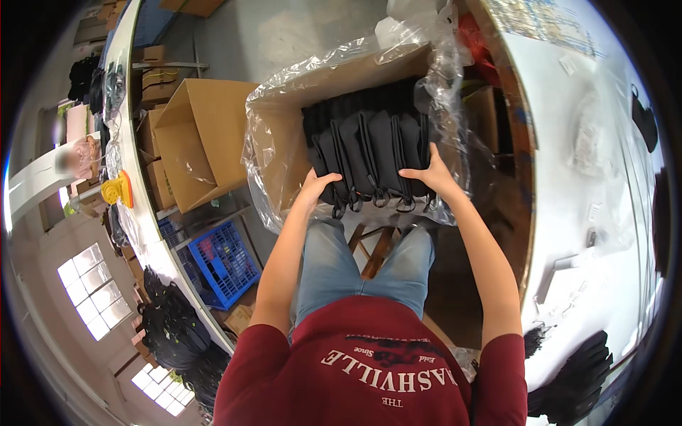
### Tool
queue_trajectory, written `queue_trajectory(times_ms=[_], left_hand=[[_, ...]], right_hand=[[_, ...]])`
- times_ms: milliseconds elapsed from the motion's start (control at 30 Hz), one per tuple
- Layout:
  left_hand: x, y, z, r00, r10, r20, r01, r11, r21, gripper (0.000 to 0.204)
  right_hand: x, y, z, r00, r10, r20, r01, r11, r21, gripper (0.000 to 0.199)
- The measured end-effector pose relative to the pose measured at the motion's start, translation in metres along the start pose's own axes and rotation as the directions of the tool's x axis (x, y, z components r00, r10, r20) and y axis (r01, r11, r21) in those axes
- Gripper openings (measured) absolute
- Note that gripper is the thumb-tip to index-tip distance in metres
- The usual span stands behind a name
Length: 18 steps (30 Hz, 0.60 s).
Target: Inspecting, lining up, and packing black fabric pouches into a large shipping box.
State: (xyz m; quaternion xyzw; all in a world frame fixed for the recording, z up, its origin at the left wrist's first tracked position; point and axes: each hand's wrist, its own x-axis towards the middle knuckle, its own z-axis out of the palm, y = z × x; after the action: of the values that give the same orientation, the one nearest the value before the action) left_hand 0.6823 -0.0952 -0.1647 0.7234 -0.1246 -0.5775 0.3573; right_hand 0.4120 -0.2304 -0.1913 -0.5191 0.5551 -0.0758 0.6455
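A row of several black fabric pouches [387, 153], with zip edges and small loops hanging at the near end, is held between my two hands. My left hand [317, 187] presses the row's left end, thumb on top and fingers partly hidden. At the right end my right hand [430, 175] grips with its thumb over the pouches and fingers round the side. They are at the near side of an open cardboard box [280, 145] lined with clear plastic film [259, 192]. More black pouches [369, 99] lie packed behind them inside the box.
An open cardboard box [213, 128] stands to the left, with a blue plastic crate [224, 263] below it. On the right, a white table [568, 192] carries plastic bags and a black pile [575, 376]. Black items [170, 326] and a yellow tape dispenser [117, 189] lie on the left bench.
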Motion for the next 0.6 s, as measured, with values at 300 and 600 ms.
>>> queue_trajectory(times_ms=[300,600], left_hand=[[0.149,-0.118,-0.082,0.980,-0.196,0.038,0.196,0.981,-0.001,0.049],[0.216,-0.228,-0.104,0.890,-0.456,0.007,0.455,0.889,0.056,0.054]], right_hand=[[0.101,0.121,0.125,0.969,0.220,0.116,-0.245,0.927,0.283,0.097],[0.176,0.214,0.165,0.925,0.329,0.189,-0.273,0.924,-0.267,0.102]])
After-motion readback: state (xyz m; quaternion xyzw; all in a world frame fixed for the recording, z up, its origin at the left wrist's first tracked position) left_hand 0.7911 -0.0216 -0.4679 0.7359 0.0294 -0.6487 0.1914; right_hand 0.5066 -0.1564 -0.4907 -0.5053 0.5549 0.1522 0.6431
